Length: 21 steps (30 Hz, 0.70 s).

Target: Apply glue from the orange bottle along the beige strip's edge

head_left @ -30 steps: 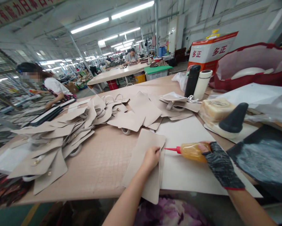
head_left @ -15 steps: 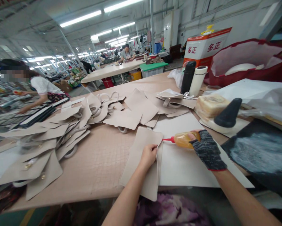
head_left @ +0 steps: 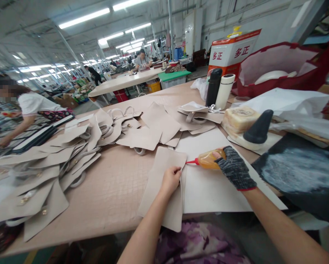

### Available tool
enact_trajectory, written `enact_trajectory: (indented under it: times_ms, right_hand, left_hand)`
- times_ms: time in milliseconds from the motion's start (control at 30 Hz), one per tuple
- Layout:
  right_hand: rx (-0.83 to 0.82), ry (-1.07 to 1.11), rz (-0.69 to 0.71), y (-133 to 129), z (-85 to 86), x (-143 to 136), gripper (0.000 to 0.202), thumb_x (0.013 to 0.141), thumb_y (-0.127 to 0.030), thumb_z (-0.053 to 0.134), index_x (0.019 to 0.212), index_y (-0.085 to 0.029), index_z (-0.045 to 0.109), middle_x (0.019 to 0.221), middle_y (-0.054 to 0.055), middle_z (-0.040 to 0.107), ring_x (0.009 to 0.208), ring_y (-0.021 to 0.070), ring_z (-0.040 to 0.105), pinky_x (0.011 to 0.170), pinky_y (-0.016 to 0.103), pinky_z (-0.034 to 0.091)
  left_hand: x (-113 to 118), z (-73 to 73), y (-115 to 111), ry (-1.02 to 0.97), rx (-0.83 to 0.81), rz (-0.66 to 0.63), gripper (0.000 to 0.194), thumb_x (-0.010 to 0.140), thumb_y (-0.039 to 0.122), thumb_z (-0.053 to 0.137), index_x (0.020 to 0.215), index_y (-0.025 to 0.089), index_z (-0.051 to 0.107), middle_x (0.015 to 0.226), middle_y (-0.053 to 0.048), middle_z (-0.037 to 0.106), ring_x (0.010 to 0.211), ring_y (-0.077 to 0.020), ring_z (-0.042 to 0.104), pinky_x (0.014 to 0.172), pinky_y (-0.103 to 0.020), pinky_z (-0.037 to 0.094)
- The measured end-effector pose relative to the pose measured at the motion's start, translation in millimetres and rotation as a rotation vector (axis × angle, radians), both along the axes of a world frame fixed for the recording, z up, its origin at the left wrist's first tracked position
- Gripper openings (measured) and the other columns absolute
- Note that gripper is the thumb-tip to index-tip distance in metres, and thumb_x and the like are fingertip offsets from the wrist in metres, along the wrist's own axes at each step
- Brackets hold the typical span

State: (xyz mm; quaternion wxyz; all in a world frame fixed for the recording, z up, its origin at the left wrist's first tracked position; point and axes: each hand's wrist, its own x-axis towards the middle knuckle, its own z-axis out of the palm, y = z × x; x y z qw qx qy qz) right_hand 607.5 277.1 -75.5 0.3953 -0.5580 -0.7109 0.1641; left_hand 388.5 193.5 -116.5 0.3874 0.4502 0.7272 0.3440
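Observation:
My left hand [head_left: 170, 179] pinches the right edge of a beige leather piece [head_left: 160, 172] that lies at the table's front edge and lifts its top layer a little. My right hand [head_left: 233, 167], in a dark fingerless glove, grips an amber glue bottle [head_left: 208, 160]. The bottle's red nozzle [head_left: 191, 161] points left and touches the lifted edge just above my left fingers. A white sheet [head_left: 214, 183] lies under the bottle and my right hand.
Several beige leather pieces [head_left: 71, 150] are heaped across the left and middle of the table. A black flask [head_left: 211, 87], a white flask [head_left: 224, 91], a black cone [head_left: 259, 127] and a red bag [head_left: 277, 69] stand at the right. A person's arm [head_left: 18, 124] works at the far left.
My right hand has carried the glue bottle to the left, and its nozzle has reached the leather edge held by my left hand. The camera has drifted slightly.

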Motion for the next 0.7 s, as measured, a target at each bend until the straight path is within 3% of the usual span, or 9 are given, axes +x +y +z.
enact_trajectory:
  times_ms: [267, 467, 600, 700]
  right_hand:
    - [-0.026, 0.026, 0.037, 3.3, 5.8, 1.9, 0.035, 0.082, -0.057, 0.041, 0.086, -0.023, 0.047, 0.086, 0.012, 0.060, 0.081, 0.0300, 0.059, 0.078, 0.044, 0.048]
    - [-0.020, 0.039, 0.009, 2.0, 4.3, 0.9, 0.034, 0.084, -0.054, 0.042, 0.091, -0.022, 0.048, 0.089, 0.012, 0.060, 0.083, 0.0293, 0.059, 0.079, 0.043, 0.047]
    - [0.072, 0.036, 0.026, -2.9, 2.9, -1.2, 0.033, 0.086, -0.051, 0.039, 0.094, -0.021, 0.049, 0.091, 0.014, 0.059, 0.086, 0.0296, 0.057, 0.083, 0.043, 0.045]
    - [0.053, 0.035, 0.069, -0.8, 1.6, 0.6, 0.034, 0.085, -0.052, 0.041, 0.097, -0.021, 0.050, 0.094, 0.014, 0.058, 0.088, 0.0291, 0.057, 0.084, 0.042, 0.045]
  left_hand:
    - [1.7, 3.9, 0.1, 0.011, 0.010, 0.013, 0.029, 0.082, 0.020, 0.054, 0.107, 0.015, 0.067, 0.080, -0.005, 0.070, 0.077, -0.0173, 0.064, 0.073, -0.030, 0.053]
    - [2.1, 3.1, 0.9, 0.018, 0.007, 0.010, 0.029, 0.082, 0.019, 0.054, 0.107, 0.015, 0.067, 0.082, -0.005, 0.071, 0.079, -0.0171, 0.064, 0.075, -0.030, 0.053]
    - [1.9, 1.0, 1.6, 0.012, 0.011, 0.001, 0.029, 0.082, 0.018, 0.054, 0.108, 0.014, 0.066, 0.087, -0.006, 0.070, 0.079, -0.0169, 0.063, 0.072, -0.029, 0.053]
    - [1.9, -0.3, 1.7, 0.008, 0.014, 0.000, 0.029, 0.082, 0.018, 0.054, 0.109, 0.013, 0.066, 0.089, -0.007, 0.070, 0.079, -0.0171, 0.064, 0.071, -0.029, 0.053]
